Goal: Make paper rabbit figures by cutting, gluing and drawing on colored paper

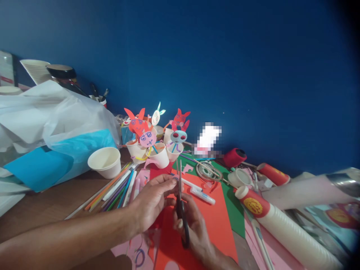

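Note:
My right hand (197, 225) is closed round the black handles of a pair of scissors (185, 227), whose blades point up and away from me, slightly apart. Between the thumb and fingers of my left hand (152, 198) is a small piece of paper (176, 177), mostly hidden, right at the blades. Beneath both hands lies a red-orange sheet of paper (219, 225). Two white markers, one of them a capped marker (202, 195), rest on it just beyond my right hand. Pink paper scraps (137, 247) with drawn marks lie below my left forearm.
Paper cups (159, 155) with paper animal faces (147, 138) stand behind the hands. Coloured sticks and pens (118, 191) and a white cup (105, 163) are at left, near a plastic bag (64, 108). A cup stack (292, 228) and wire coil (208, 171) lie right.

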{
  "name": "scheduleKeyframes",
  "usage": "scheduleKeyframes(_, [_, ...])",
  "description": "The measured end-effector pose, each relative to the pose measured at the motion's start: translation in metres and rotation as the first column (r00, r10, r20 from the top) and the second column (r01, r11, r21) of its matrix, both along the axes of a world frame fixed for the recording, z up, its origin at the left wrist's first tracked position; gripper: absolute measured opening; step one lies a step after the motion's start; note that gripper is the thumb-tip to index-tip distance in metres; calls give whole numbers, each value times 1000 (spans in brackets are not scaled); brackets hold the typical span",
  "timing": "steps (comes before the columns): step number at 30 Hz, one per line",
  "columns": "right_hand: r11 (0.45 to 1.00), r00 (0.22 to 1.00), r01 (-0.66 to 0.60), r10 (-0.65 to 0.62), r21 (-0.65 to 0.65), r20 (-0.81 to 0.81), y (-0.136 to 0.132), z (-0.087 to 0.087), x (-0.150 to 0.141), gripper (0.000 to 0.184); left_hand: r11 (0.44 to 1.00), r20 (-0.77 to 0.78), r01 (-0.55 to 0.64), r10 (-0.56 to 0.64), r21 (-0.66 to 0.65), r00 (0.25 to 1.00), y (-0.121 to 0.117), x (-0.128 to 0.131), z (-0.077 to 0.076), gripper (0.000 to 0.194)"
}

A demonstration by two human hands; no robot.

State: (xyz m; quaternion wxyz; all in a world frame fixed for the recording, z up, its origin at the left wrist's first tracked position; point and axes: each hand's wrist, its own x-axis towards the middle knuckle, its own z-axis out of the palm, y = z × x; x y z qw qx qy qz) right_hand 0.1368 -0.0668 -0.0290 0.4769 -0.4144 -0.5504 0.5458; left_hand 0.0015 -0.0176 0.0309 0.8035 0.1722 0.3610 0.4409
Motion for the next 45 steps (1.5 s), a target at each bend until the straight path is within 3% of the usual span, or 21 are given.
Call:
scheduleKeyframes(22, [1000,998,-13,11,-18,-70,-3,-1,1,45,990,-50,113,-110,78,993,6,-6,-1,4])
scheduleKeyframes(30, [997,996,-32,26,-77,-87,-2,-4,4,52,982,-141,125,-105,141,984,10,-6,3,7])
scheduleKeyframes(45, [991,998,-39,31,-128,-59,-3,-5,6,59,930,-349,274,-179,245,920,24,-14,3,12])
